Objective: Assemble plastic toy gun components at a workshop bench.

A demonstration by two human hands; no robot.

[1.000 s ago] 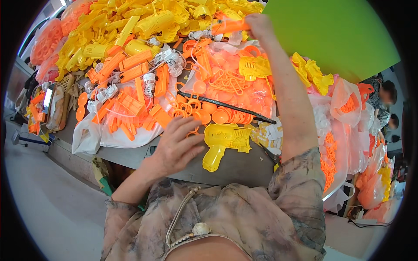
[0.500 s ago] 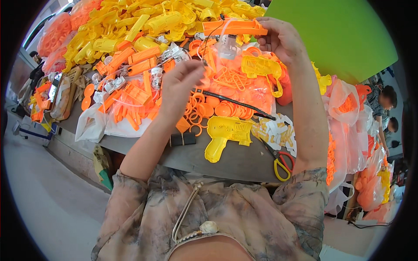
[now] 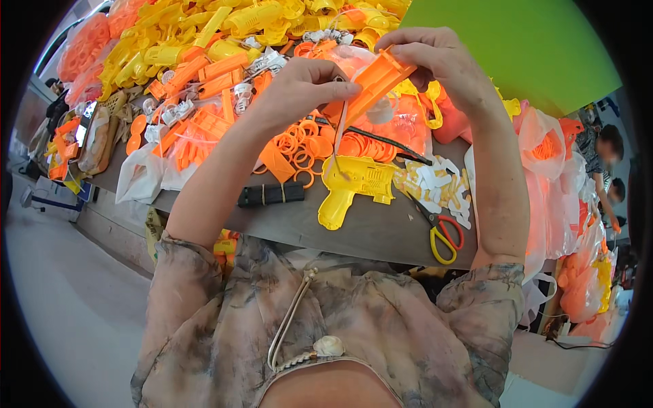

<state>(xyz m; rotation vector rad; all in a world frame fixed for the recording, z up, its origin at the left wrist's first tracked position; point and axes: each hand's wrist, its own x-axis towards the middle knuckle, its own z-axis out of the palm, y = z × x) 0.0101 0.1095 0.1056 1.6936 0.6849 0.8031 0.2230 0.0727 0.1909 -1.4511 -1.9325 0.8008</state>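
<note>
Left hand (image 3: 299,85): raised over the table (image 3: 381,228), fingers curled nearly closed, tips pinched at the lower end of an orange bar (image 3: 373,83) and on a thin pale strip (image 3: 340,126) that hangs off it. Whether the pinch is on the strip or the bar itself, can't tell.

Orange bar: long ribbed plastic part, tilted, held in the air between both hands above the orange rings (image 3: 306,146).

Right hand (image 3: 439,58): fingers bent over the bar's upper end, thumb under it, firm grip. The palm side is hidden.

On the table below: black block (image 3: 272,195) near the front edge, yellow toy gun shell (image 3: 354,185) just right of it, then scissors (image 3: 442,231) with red and yellow handles lying by white paper scraps (image 3: 442,183).

Back of table is a heap of yellow and orange parts (image 3: 204,41); single pieces hard to separate. Bags (image 3: 146,180) at left are see-through, contents blurred. Far right, other people cut off by the rim.
</note>
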